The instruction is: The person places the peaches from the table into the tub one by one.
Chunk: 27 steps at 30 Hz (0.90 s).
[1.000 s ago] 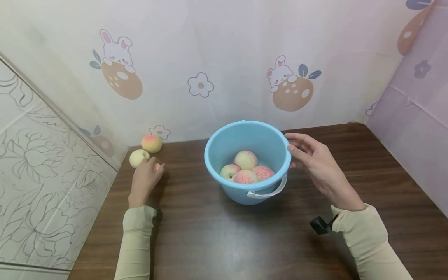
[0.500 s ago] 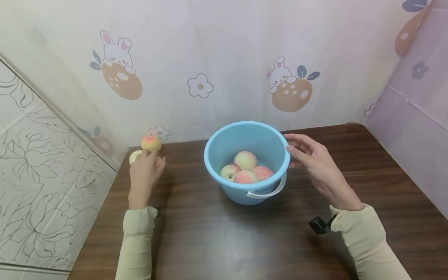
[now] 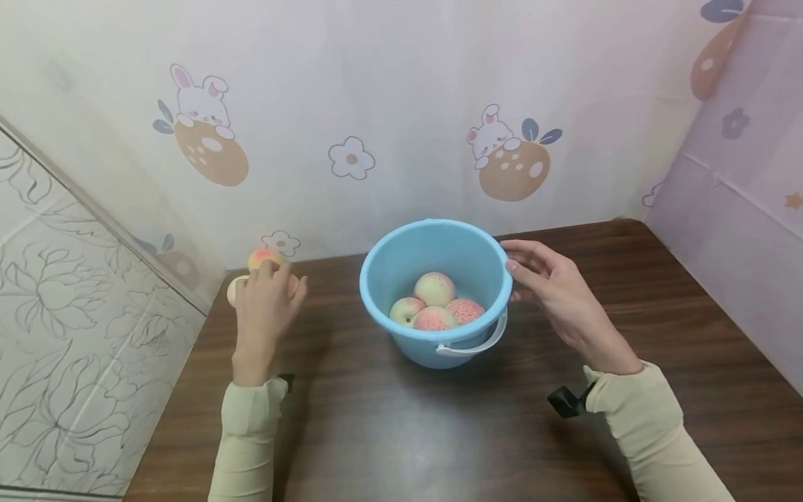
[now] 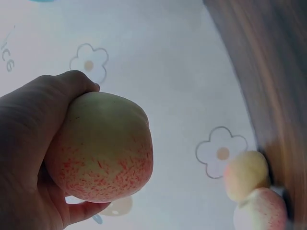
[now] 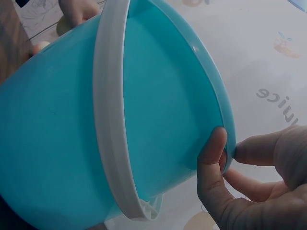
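My left hand (image 3: 266,307) grips a peach (image 4: 100,148), cream with red speckles, thumb on one side and fingers on the other. From the head view the hand hides most of that fruit. Two more peaches stand just behind it at the table's far left corner: a yellow one with a pink top (image 3: 262,258) and a paler one (image 3: 235,290), partly covered by the hand. At the light blue bucket (image 3: 414,347), my right hand (image 3: 561,296) pinches the right side of the rim between thumb and fingers. Several speckled peaches (image 3: 435,288) lie in the bucket's bottom.
The bucket's white handle (image 3: 473,348) hangs down at its front right. Behind the dark wooden table (image 3: 401,432) is a pale printed sheet (image 3: 414,160). A patterned panel (image 3: 75,348) borders the left side, and a lilac sheet (image 3: 740,230) the right.
My left hand has risen from the table with the peach and come slightly right, away from the two other peaches. The right hand keeps its hold on the rim. The head view has shifted slightly.
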Each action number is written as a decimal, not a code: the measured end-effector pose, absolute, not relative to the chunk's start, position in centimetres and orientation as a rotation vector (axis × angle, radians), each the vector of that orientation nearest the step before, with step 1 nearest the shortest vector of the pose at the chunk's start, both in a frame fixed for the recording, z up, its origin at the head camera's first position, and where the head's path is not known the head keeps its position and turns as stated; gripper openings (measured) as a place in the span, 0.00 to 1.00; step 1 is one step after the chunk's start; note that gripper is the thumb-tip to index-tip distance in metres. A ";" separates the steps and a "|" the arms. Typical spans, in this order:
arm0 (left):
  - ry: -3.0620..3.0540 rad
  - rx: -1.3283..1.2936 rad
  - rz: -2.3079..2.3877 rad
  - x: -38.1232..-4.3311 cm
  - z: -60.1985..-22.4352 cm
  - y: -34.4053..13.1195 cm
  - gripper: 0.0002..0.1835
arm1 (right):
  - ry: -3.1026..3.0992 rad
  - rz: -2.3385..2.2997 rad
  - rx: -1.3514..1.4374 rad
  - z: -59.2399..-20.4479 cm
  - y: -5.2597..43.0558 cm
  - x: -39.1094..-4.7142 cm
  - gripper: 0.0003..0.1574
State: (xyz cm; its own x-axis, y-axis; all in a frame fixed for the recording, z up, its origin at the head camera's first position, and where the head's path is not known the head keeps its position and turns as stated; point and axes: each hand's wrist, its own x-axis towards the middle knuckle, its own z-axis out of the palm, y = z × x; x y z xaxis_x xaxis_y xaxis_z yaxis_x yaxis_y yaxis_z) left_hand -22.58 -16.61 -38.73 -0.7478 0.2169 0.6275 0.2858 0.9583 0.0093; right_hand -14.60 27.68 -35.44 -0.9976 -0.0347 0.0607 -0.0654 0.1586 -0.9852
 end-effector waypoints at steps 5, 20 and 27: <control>-2.454 -0.366 -0.192 -22.2 -38.0 -15.6 0.16 | -2.369 2.026 0.101 -35.4 27.6 -14.6 0.32; -2.162 -0.604 -0.225 -22.3 -35.3 -13.1 0.13 | -2.367 2.023 0.130 -35.6 27.7 -14.7 0.31; -2.078 -0.654 -0.227 -22.1 -33.7 -11.8 0.13 | -2.371 2.012 0.129 -35.6 27.6 -14.7 0.32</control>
State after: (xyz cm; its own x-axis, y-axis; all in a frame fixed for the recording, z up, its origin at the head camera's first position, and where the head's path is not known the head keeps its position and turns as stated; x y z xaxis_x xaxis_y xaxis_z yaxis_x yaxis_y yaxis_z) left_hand -22.11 -11.82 -33.71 -0.4396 0.3633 0.8215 0.5321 0.8421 -0.0878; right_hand -14.68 27.65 -35.58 -0.9961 -0.0443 0.0763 -0.0825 0.1610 -0.9835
